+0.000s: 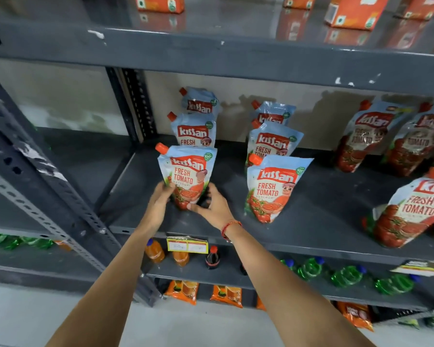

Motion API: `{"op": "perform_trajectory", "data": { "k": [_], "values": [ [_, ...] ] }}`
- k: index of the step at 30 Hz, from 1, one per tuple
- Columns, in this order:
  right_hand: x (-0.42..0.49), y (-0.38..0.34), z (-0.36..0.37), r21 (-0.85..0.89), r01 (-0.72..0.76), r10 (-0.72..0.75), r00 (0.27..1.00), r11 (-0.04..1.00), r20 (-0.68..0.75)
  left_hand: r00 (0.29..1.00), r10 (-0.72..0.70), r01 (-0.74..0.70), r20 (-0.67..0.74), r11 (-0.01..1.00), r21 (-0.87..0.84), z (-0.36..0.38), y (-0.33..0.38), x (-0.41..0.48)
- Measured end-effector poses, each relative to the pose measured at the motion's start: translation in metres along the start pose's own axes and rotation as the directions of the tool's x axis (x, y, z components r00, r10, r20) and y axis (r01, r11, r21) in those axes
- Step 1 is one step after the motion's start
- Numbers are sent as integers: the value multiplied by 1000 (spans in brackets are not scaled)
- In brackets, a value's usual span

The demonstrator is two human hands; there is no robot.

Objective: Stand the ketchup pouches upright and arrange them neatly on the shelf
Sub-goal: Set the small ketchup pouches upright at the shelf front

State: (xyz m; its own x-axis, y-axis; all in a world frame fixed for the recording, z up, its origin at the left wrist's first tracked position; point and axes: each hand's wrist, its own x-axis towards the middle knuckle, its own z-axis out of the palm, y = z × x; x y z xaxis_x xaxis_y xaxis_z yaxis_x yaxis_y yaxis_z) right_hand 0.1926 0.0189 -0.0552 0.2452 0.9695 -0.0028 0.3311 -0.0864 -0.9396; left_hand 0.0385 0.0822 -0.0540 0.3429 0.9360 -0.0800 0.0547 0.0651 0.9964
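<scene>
A light-blue ketchup pouch with an orange cap stands upright at the front of the left column on the dark grey shelf. My left hand grips its lower left side and my right hand cups its lower right side and base. Two more pouches stand in a row behind it. A second column of three upright pouches stands to the right. Larger pouches lean at the far right.
A perforated steel upright slants at the left. The shelf above carries orange cartons. Below the shelf edge hang a yellow price tag, soft drink bottles, green bottles and orange packets.
</scene>
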Motion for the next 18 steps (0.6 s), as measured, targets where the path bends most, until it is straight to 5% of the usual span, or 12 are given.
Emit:
{"op": "perform_trajectory", "data": {
  "k": [18],
  "values": [
    [-5, 6, 3, -26, 11, -12, 999, 1000, -40, 999, 38, -39, 11, 994, 98, 2, -3, -12]
  ]
}}
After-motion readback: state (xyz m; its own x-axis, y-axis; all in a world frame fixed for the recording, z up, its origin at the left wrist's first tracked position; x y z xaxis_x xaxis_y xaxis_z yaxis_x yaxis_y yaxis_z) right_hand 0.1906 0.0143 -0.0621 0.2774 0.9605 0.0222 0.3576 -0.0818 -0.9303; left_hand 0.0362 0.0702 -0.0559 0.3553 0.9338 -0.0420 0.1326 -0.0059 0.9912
